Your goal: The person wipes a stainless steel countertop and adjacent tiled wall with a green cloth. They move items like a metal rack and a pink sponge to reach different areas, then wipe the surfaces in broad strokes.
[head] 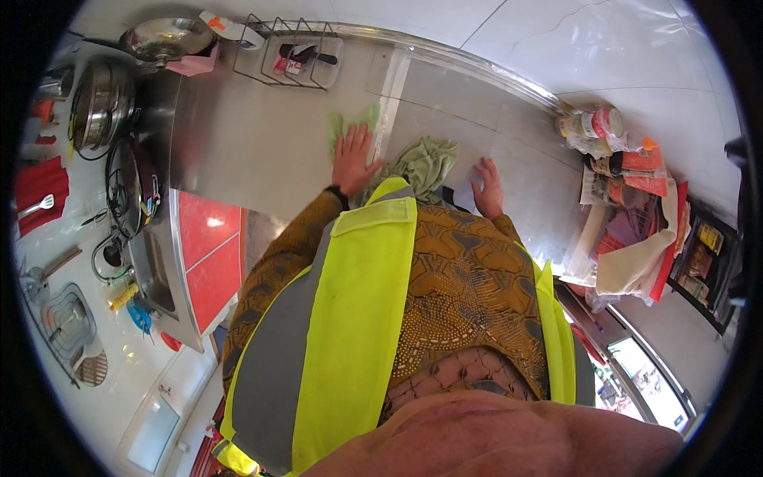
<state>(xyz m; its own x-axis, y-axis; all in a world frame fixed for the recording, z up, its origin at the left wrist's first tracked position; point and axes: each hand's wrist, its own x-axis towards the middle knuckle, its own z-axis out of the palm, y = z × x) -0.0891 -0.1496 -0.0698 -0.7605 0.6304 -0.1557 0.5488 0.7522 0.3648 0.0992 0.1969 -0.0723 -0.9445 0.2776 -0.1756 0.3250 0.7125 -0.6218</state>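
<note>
My left hand [353, 161] lies palm down on a thin light green cloth [351, 122], holding it against the grey metal-looking countertop [268, 137]. The cloth sticks out past the fingertips. Between my two hands, close to my body, sits a crumpled green cloth [426, 164]; neither hand visibly grips it. To its right, my right hand [490, 188] rests on the counter with fingers apart and slightly bent, and nothing shows in it.
Along the back wall stand a wire rack [286, 56], a clear plastic tray [331, 62] and a spray bottle [232, 30]. Jars [599, 125] and bagged packages [632, 173] crowd the right end. Leftward are a steel pot [101, 107], a wok [170, 37] and a sink [154, 271].
</note>
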